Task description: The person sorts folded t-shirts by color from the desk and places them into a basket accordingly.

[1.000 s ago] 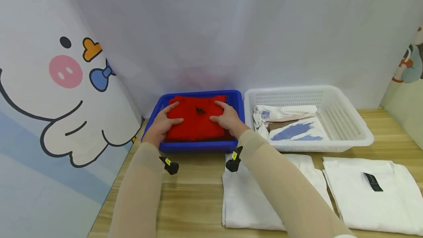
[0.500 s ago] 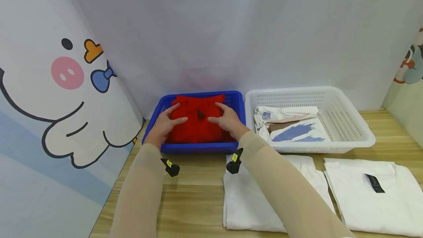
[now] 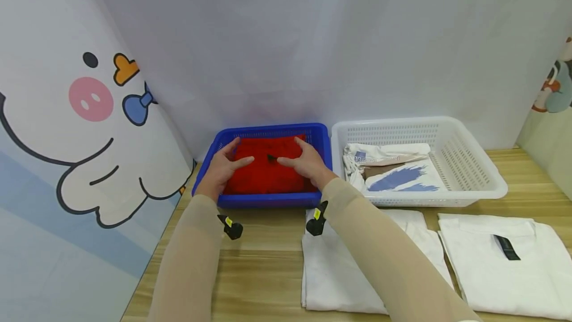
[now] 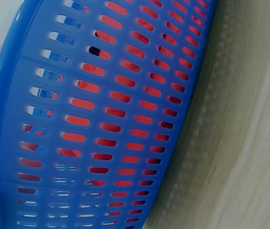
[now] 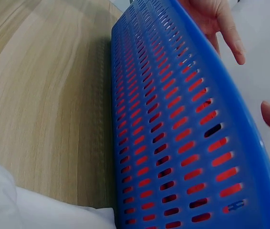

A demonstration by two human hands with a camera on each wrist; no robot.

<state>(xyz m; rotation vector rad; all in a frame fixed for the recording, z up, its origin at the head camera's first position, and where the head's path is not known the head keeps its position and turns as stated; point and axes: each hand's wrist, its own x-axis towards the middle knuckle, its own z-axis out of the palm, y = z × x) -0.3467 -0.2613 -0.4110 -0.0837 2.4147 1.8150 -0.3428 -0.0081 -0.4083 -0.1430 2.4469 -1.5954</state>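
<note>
A folded red garment (image 3: pixel 268 178) with a small dark tag lies inside the blue basket (image 3: pixel 268 202) in the head view. My left hand (image 3: pixel 219 168) is over the basket's left side, its thumb and fingers spread at the garment's left edge. Opposite it, my right hand (image 3: pixel 310 163) hovers over the right part of the garment, fingers apart and relaxed. In the right wrist view both hands show above the rim with nothing between their fingers. Red cloth shows through the slots of the basket wall (image 4: pixel 111 105) in the left wrist view.
Right of the blue basket stands a white basket (image 3: pixel 482 195) with white printed garments (image 3: pixel 402 178) in it. Two folded white garments (image 3: pixel 339 277) (image 3: pixel 518 282) lie on the wooden table (image 3: pixel 259 272) in front. A pale curtain (image 3: pixel 286 43) hangs behind the baskets.
The red garment has come down lower and flatter in the blue basket. Both hands have loosened from its sides, and the thumbs now stand closer together above it.
</note>
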